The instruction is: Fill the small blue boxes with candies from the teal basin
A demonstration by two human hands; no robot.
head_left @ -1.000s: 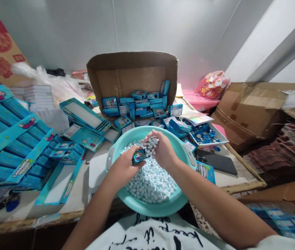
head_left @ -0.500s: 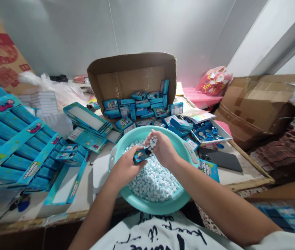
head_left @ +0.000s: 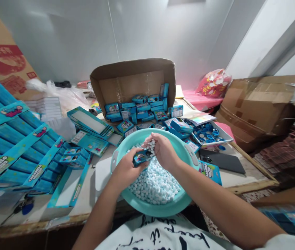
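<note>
A teal basin in front of me holds a heap of small white and pale-blue candies. Over the heap, my left hand is closed around a small blue candy box, its end with a dark round spot turned to the right. Cupped against that end, my right hand holds a small handful of the candies, some lying right at the box's end. Whether candies are inside the box is hidden.
Behind the basin, a cardboard box on its side holds several filled-looking blue boxes. Blue display cartons lean at left. A tray of blue caps and a dark phone lie at right. Keys rest near the front edge.
The view has tilted slightly, so everything sits a little lower in the picture. Both hands keep nearly the same pose, with the candies still held at the box's end.
</note>
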